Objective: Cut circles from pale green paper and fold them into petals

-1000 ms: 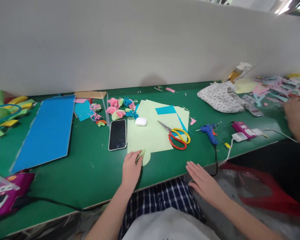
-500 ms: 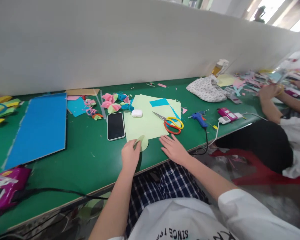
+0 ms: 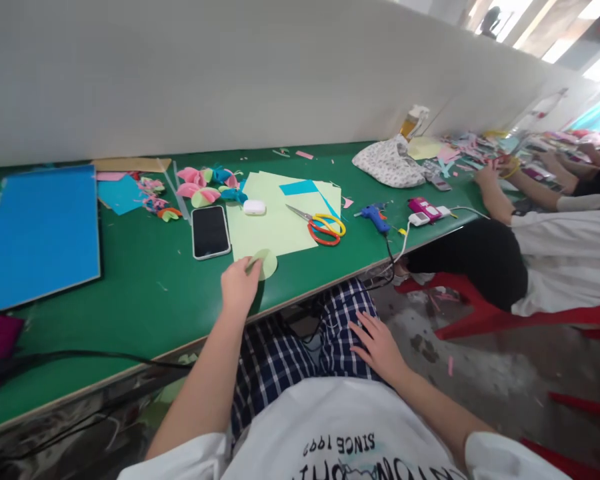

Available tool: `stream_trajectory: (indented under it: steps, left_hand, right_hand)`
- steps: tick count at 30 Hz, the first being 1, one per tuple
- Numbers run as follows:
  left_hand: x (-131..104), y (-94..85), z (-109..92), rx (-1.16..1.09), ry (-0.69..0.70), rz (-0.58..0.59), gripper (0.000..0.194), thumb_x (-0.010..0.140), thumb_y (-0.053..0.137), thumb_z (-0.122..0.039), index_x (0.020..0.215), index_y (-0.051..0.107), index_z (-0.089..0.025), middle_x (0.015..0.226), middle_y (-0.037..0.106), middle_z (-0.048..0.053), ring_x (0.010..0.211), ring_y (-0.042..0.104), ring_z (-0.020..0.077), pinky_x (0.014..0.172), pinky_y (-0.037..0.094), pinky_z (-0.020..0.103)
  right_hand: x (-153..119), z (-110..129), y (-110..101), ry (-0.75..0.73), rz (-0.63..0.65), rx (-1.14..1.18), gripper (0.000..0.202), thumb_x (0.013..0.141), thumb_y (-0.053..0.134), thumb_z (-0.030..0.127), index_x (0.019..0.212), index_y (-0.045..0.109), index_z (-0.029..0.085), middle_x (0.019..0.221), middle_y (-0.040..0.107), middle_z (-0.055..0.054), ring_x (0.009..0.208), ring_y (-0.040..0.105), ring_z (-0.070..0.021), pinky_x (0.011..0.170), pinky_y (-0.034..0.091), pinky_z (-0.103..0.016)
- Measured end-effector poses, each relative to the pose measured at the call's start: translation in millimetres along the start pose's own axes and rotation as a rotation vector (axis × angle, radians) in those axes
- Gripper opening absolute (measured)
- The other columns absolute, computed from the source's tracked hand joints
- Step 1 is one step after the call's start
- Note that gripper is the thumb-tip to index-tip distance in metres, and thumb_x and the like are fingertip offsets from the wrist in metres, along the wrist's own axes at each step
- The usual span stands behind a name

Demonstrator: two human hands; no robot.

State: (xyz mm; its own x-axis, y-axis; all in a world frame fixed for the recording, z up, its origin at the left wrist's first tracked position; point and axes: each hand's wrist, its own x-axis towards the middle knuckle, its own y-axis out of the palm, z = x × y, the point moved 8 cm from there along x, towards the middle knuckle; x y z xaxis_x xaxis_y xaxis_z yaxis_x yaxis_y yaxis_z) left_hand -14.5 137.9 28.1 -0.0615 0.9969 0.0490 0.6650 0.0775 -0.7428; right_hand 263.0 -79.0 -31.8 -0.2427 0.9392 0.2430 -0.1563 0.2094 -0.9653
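Observation:
Between the fingers of my left hand [image 3: 239, 285] is a light green paper circle [image 3: 267, 265], held just above the table's front edge. My right hand [image 3: 377, 347] lies with spread fingers on my checked trousers, holding nothing. Pale green paper sheets [image 3: 260, 237] lie beyond the circle. On them rest scissors [image 3: 320, 225] with one red and one yellow handle, a blue paper strip [image 3: 299, 188] and a small white case [image 3: 255, 207]. A phone [image 3: 211, 232] with a dark screen lies left of the sheets.
Pink, green and blue paper petals [image 3: 205, 187] lie behind the phone. A large blue board [image 3: 45, 233] covers the left side. To the right are a blue glue gun [image 3: 376, 218], a magenta power strip [image 3: 425, 209] and a patterned cloth [image 3: 391, 163]. Co-workers sit farther right.
My right hand has left the table edge by the paper and come down onto my lap. My left hand still holds the paper circle. The view has shifted to the right.

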Motion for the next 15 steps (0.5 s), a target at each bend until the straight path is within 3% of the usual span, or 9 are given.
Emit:
stream_trajectory:
  steps: [3,5,7,12,15]
  left_hand:
    - [0,-0.7,-2,0.023,-0.007,-0.017,0.024,0.084,0.051,-0.039,0.079,0.066,-0.021,0.071,0.067,0.006,0.074,0.060,0.0237,0.067,0.039,0.029]
    - [-1,-1.3,-3,0.039,-0.011,-0.027,0.024,0.083,0.051,-0.038,0.079,0.066,-0.021,0.070,0.065,0.006,0.072,0.059,0.0231,0.065,0.038,0.029]
    - [-1,-1.7,-4,0.056,-0.013,-0.035,0.024,0.083,0.050,-0.038,0.079,0.066,-0.020,0.069,0.065,0.005,0.071,0.058,0.0225,0.064,0.037,0.028]
    - [0,-1.3,-3,0.080,-0.009,-0.046,0.027,0.084,0.050,-0.040,0.082,0.067,-0.020,0.068,0.063,0.004,0.070,0.057,0.0215,0.063,0.036,0.027]
    - [1,-0.9,-1,0.076,-0.012,-0.053,0.026,0.084,0.051,-0.040,0.081,0.066,-0.020,0.066,0.062,0.003,0.069,0.056,0.0214,0.063,0.036,0.027]
  right_hand:
    - [-3,-27,10,0.053,0.029,0.013,0.032,0.097,0.057,0.031,0.124,0.069,0.017,0.120,0.071,-0.018,0.110,0.067,-0.0310,0.090,0.057,-0.049]
    - [0,-50,19,0.107,0.050,0.030,0.027,0.098,0.058,0.026,0.121,0.068,0.017,0.110,0.073,-0.013,0.100,0.069,-0.0250,0.087,0.058,-0.043]
    - [0,-79,24,0.192,0.063,0.041,0.024,0.098,0.060,0.028,0.117,0.065,0.016,0.112,0.070,-0.007,0.094,0.069,-0.0198,0.083,0.059,-0.040]
    - [-40,-167,-2,0.545,0.022,-0.064,0.031,0.097,0.061,0.032,0.125,0.061,0.018,0.126,0.063,-0.009,0.104,0.066,-0.0230,0.087,0.058,-0.043]
    - [-55,-166,-7,0.606,0.046,-0.108,0.036,0.096,0.062,0.031,0.129,0.058,0.018,0.133,0.060,-0.011,0.115,0.062,-0.0271,0.095,0.053,-0.050]
